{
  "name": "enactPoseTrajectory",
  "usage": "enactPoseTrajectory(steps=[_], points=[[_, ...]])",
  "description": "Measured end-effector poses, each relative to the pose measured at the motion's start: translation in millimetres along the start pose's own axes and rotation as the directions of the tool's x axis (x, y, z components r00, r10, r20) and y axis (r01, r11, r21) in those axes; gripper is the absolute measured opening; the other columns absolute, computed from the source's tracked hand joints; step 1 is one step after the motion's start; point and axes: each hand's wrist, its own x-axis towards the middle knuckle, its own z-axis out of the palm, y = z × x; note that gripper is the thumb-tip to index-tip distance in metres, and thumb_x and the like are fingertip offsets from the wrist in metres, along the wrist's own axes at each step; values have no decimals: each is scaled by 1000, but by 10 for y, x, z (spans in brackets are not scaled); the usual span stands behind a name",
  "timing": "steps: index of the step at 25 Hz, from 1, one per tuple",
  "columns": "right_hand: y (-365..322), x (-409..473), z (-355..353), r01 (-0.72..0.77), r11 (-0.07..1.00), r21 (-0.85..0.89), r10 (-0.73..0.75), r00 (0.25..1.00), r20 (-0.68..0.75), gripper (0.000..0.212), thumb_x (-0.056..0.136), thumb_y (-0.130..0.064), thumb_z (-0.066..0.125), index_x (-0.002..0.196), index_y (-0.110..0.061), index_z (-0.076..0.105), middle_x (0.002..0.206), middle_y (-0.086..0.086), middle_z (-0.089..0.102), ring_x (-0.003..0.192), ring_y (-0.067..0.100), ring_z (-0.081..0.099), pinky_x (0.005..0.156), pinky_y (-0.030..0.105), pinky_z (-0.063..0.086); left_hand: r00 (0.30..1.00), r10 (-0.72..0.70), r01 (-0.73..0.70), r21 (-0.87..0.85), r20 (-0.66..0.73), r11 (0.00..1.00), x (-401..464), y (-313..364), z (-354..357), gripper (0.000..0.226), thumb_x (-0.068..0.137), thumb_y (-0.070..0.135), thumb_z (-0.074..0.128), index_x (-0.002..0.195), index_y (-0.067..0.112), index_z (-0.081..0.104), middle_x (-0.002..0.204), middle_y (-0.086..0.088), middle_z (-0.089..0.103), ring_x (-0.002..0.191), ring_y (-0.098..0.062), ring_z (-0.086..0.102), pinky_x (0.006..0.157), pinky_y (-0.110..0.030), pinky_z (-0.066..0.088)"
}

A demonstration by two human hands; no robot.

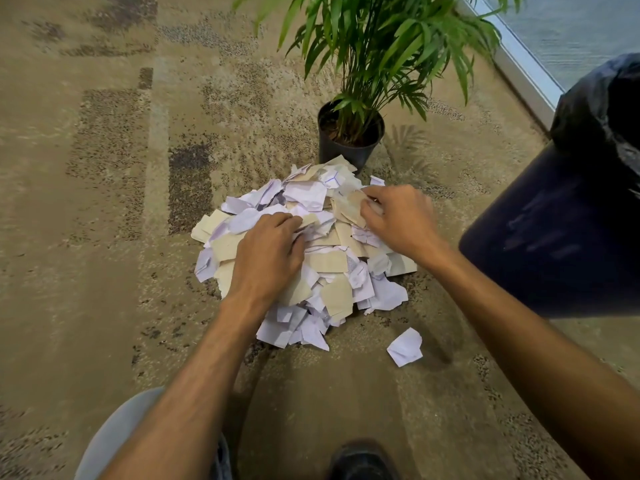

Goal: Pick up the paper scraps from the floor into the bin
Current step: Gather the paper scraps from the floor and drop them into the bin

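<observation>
Two hands grip one scrap pile.

Plant pot behind pile; bin right

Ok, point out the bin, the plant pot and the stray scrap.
bin (554,230), head view, on its dark side wall.
plant pot (341,152), head view, on its front wall.
stray scrap (404,347), head view, at the middle of the white piece lying apart from the pile.
</observation>
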Motion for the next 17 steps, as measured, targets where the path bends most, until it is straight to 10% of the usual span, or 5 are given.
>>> enactPoseTrajectory(steps=[9, 17], points=[[-17, 81, 266, 134, 973, -190, -99, 978, 185, 61, 90, -66, 43, 133, -24, 55, 106, 2, 66, 92, 25, 65, 69, 35, 50, 998, -27, 28, -11, 60, 1000, 17, -31, 29, 32, 90, 28, 62, 112, 5, 64, 110, -10, 62, 100, -30, 58, 78, -42, 50], [-75, 125, 294, 77, 979, -190, -66, 996, 65, 24, 93, -27, 49, 92, -10, 65, 74, 8, 64, 67, 31, 61, 53, 33, 42, 996, -88, 88, -2, 4, 996, 22, -22, -3, 29, 89, 19, 60, 110, 0, 66, 126, -13, 56, 115, -30, 52, 90, -45, 48]])
